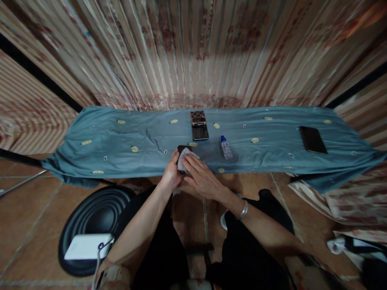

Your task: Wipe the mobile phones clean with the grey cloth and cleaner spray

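At the near edge of the blue cloth-covered table, my left hand grips a small dark flat object, whose kind I cannot make out. My right hand presses a pale wiping cloth onto its upper face, the fingers laid over the cloth. Most of the dark object is hidden beneath cloth and fingers. Just beyond my hands lies an item with a brown checkered lid part and a glossy black lower part. A small clear bottle with a blue cap lies to the right.
A dark flat rectangular item lies at the table's right end. Striped curtains hang behind, with dark poles at both sides. On the floor at left, a white power bank with a cable rests on a black round stool.
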Tool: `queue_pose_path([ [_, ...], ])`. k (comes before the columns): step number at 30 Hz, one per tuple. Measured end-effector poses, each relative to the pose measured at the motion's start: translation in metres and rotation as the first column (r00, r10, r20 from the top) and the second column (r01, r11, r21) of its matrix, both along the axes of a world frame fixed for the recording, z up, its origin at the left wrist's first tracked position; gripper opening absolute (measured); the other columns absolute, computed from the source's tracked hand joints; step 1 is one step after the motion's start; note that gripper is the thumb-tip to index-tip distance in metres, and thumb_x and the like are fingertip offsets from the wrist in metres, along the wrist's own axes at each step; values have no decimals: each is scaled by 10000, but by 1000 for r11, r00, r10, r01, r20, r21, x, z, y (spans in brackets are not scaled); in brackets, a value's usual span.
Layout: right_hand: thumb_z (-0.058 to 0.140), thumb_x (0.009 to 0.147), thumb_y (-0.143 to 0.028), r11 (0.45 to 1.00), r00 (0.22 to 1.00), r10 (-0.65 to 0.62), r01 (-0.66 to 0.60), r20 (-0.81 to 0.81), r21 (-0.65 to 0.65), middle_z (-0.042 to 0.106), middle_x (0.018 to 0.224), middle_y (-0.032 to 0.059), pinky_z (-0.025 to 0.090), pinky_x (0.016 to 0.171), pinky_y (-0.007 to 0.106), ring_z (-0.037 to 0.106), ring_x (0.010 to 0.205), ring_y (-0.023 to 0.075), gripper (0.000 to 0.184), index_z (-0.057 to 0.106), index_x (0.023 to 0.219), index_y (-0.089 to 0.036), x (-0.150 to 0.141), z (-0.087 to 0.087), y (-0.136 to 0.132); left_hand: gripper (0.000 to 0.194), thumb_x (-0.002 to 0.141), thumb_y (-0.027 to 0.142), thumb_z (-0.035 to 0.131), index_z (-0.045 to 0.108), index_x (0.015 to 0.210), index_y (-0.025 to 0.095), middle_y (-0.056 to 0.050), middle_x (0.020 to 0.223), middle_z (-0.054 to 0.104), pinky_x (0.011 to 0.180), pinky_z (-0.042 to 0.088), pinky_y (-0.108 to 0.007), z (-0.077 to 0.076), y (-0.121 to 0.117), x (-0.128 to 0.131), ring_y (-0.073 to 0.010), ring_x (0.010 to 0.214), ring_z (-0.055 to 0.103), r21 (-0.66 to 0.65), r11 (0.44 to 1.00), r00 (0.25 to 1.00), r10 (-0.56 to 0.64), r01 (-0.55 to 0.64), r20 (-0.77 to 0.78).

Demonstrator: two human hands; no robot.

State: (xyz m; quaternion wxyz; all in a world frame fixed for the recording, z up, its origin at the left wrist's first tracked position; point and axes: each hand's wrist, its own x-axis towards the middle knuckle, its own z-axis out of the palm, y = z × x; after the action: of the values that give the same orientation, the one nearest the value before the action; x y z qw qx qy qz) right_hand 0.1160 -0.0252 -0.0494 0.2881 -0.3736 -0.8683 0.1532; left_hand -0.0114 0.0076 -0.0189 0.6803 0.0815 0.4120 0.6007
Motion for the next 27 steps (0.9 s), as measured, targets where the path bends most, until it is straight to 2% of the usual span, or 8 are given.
queue_pose_path([
  [8,394,1005,-413,996,994,-59,53,-92,-71,211,1641,136,224,1237,511,167,1526,251,710,74,1592,-175,18,-5,20,219,879,157,546,652,1065,206,-1,963,716,893,489,-254,-12,-17,9,-132,879,669,23,980,981,-195,195,-21],
  [12,404,1000,-435,997,994,-53,47,-99,-64,152,1655,131,207,1240,522,115,1535,259,739,45,1592,-175,12,-6,16,300,881,148,525,633,1152,216,-6,992,724,924,488,-267,-11,-14,7,-137,893,676,20,984,984,-176,177,-32],
  [17,409,1001,-444,999,997,4,-7,-76,-37,161,1650,150,230,1232,529,112,1534,269,741,65,1590,-156,4,-3,3,370,911,135,492,568,1266,208,-9,970,730,950,476,-262,1,-8,3,-129,871,685,-26,997,996,-78,77,-43],
  [22,411,1000,-465,997,995,82,-82,-54,-1,201,1635,180,252,1224,535,121,1533,275,763,52,1587,-135,-2,-3,-9,225,933,135,489,626,1102,193,18,808,708,831,497,-214,4,0,-5,-93,702,666,-1,1000,1000,9,-9,11],
  [24,420,996,-471,995,994,99,-100,-37,-4,212,1631,182,258,1221,540,123,1532,279,772,51,1587,-138,-4,-1,-13,201,924,154,528,630,1095,188,11,809,712,822,500,-219,1,3,-11,-97,690,670,18,1000,1000,11,-11,-2],
  [27,425,997,-457,992,992,124,-124,-14,-7,228,1623,193,268,1219,538,132,1530,279,765,63,1585,-127,-5,0,-16,260,944,223,522,606,1186,176,-25,841,730,827,520,-284,-3,7,-19,-135,694,691,34,998,998,-48,49,-50],
])
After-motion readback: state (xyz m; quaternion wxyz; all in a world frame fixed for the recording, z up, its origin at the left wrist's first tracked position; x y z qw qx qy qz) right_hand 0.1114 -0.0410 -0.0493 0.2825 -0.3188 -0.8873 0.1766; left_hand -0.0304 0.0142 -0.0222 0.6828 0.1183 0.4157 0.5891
